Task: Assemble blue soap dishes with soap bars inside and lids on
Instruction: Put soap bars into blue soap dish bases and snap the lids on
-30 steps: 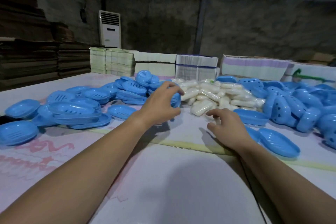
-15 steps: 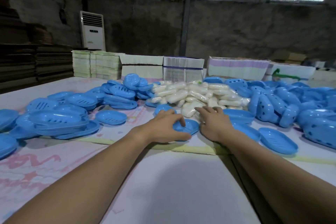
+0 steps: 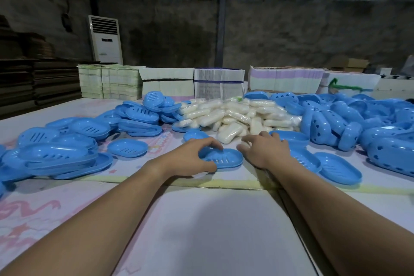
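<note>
The left hand [image 3: 190,159] holds a slotted blue soap dish [image 3: 221,158] flat on the counter [image 3: 201,231], thumb at its near rim and fingers curled over the far rim; that grip is closed on the dish. The dish sits empty, no bar in it and no lid on it. The right hand [image 3: 264,152] is just beside the dish's right end, fingers loosely spread toward the heap of wrapped soap bars [image 3: 237,116] directly behind; it appears to hold nothing, though its fingertips are partly hidden. Judged step: dish placed, soap being fetched. The next move calls for the right hand to take a single bar from the heap, seat it in the held dish, then fit a lid from the perforated blue shells [image 3: 331,127] piled at right.
</note>
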The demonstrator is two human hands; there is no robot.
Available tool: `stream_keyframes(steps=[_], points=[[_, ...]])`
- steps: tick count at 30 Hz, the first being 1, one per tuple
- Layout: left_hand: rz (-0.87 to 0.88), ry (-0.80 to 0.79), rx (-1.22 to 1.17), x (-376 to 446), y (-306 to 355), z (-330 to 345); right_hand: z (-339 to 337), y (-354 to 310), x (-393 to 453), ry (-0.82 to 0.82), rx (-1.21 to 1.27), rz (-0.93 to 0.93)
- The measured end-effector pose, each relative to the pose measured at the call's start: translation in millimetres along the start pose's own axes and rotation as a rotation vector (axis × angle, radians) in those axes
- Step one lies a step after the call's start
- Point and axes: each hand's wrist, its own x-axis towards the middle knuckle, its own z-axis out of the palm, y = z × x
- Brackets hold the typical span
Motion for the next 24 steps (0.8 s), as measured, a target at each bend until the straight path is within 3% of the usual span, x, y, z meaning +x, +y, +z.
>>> stream_keyframes(steps=[9,13,16,19,21,24], points=[[-0.034,0.094,-0.04,0.4,-3.5,1.0,-14.0,10.5,-8.5,0.133,0.276,-0.065],[-0.068,0.085,-0.076,0.6,-1.9,0.3,-31.7,2.2,-18.7,0.25,0.67,-0.105],[-0.076,0.09,-0.13,0.3,-0.8,-1.1,-46.8,-6.0,-28.4,0.094,0.95,-0.273],[-0.067,0.083,-0.184,-0.1,-1.9,-1.0,-39.8,-15.9,-38.4,-0.079,0.826,-0.445],[-0.05,0.084,-0.159,0.3,-3.9,-0.3,-28.5,-21.2,-39.6,-0.042,0.66,-0.497],[-0.048,0.082,-0.147,1.7,-5.9,-0.1,-27.2,-15.9,-35.0,0.029,0.614,-0.444]])
